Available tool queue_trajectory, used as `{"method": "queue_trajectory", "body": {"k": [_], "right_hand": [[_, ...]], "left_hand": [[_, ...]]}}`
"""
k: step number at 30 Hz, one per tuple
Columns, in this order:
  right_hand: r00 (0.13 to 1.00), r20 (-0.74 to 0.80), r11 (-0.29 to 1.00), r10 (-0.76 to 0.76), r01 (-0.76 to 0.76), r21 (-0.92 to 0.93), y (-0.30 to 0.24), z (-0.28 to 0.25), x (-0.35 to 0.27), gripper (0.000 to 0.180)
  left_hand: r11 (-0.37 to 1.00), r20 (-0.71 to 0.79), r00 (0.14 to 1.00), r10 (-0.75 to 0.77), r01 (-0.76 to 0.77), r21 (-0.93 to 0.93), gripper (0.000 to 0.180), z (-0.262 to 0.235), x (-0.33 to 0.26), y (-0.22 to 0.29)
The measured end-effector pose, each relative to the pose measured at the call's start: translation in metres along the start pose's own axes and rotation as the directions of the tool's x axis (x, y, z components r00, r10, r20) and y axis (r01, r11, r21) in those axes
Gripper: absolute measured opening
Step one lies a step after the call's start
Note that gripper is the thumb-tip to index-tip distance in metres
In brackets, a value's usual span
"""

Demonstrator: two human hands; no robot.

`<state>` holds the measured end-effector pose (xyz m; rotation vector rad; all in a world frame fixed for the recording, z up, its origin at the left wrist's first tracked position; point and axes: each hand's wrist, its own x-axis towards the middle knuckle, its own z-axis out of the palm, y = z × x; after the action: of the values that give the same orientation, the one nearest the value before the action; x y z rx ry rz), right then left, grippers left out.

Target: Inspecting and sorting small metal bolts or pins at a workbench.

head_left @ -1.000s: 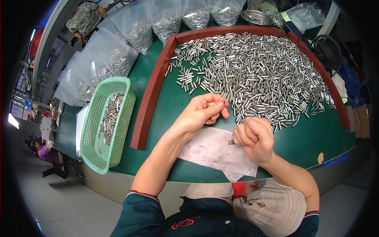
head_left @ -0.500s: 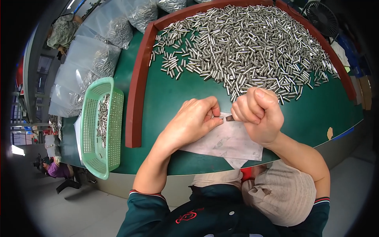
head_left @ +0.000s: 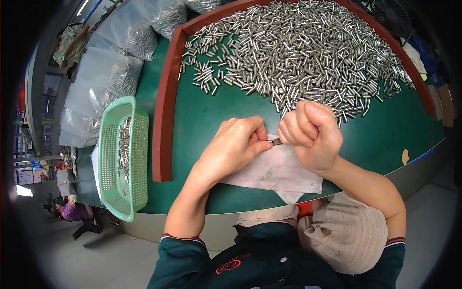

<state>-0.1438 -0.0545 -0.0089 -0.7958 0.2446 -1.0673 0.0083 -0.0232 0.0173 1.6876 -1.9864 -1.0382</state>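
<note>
My left hand (head_left: 236,144) pinches a small metal pin (head_left: 268,141) between thumb and fingertips, above a stained whitish cloth (head_left: 281,171) on the green tabletop. In a closed fist, my right hand (head_left: 310,137) grips a tool with a short flat metal blade (head_left: 276,141); its handle is hidden in the palm. The blade's tip meets the pin's right end, or lies right against it. Beyond both hands spreads a big heap of loose shiny metal pins (head_left: 298,53).
A dark red wooden rail (head_left: 166,111) borders the heap. To its left stands a green plastic basket (head_left: 139,168) with some pins inside. Clear bags of pins (head_left: 126,74) line the far left. A black fan (head_left: 392,17) sits at the back right. Other people are at the left.
The blade in my right hand has moved left and closed the small gap to the pin. My left hand keeps its pinch. The whole view has shifted slightly.
</note>
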Motion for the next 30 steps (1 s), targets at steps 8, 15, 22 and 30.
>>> {"method": "queue_trajectory", "body": {"k": [8, 15, 22, 30], "right_hand": [[0.999, -0.02, 0.997, 0.039, -0.038, 0.073, -0.001, -0.002, 0.0, 0.038], [0.999, -0.041, 1.0, -0.007, 0.007, -0.005, 0.001, 0.003, 0.0, 0.039], [0.998, -0.013, 0.985, -0.068, 0.065, -0.16, 0.005, 0.005, -0.002, 0.039], [0.999, -0.034, 0.98, -0.027, 0.02, -0.196, 0.005, 0.011, -0.002, 0.034]], "left_hand": [[0.999, 0.004, 0.999, -0.033, 0.033, 0.001, 0.015, 0.001, 0.001, 0.0], [0.998, -0.011, 0.998, -0.058, 0.058, -0.028, 0.014, 0.003, 0.001, 0.001], [0.996, -0.018, 0.996, -0.087, 0.086, -0.028, 0.014, 0.003, 0.003, 0.005], [0.997, -0.034, 0.997, -0.074, 0.074, 0.008, 0.014, 0.003, 0.004, 0.006]]}}
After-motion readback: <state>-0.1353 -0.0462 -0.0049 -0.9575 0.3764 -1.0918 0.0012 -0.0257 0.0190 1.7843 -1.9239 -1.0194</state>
